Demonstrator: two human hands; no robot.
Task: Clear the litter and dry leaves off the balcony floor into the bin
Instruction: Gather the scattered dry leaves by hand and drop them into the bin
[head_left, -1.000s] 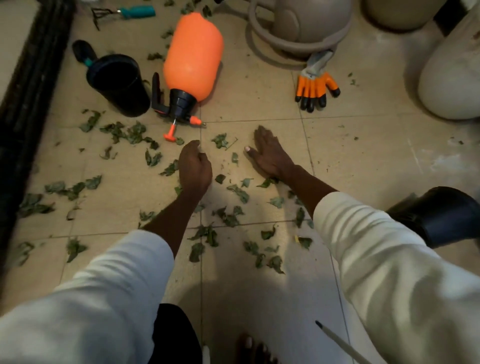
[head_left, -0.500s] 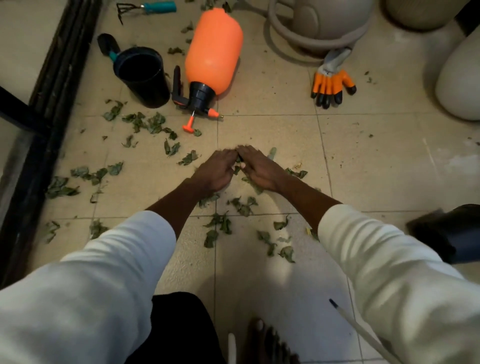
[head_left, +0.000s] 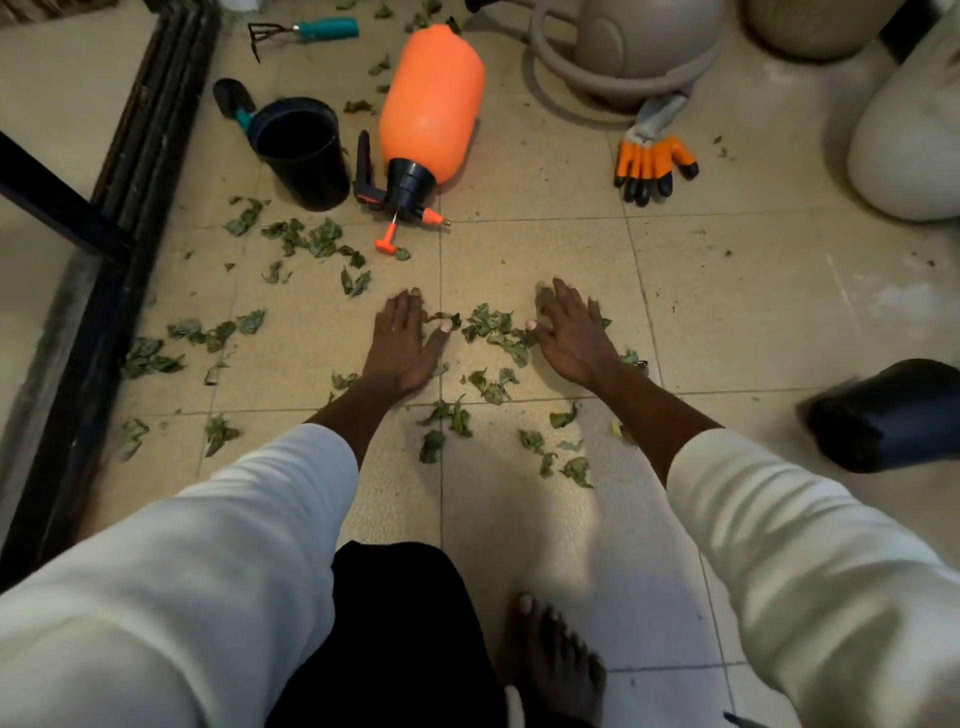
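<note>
Dry green leaves lie scattered over the beige tiled floor (head_left: 727, 291). A small heap of leaves (head_left: 493, 330) sits between my two hands. My left hand (head_left: 402, 340) lies flat on the tiles, fingers straight, just left of the heap. My right hand (head_left: 574, 332) lies flat to the heap's right, fingers spread, thumb touching the leaves. More leaves (head_left: 306, 236) lie further left and nearer to me (head_left: 447, 415). A black bin (head_left: 883, 415) lies at the right edge, partly out of frame.
An orange pressure sprayer (head_left: 428, 114) lies on its side ahead, beside a black pot (head_left: 301, 150). An orange and black garden glove (head_left: 652, 161), a teal hand rake (head_left: 306, 28), beige pots (head_left: 639, 47) and a dark door track (head_left: 119, 218) surround the area. My bare foot (head_left: 556, 660) is below.
My hands had come together over the leaves half a second ago; now they have spread apart and lie flat on either side of a gathered heap.
</note>
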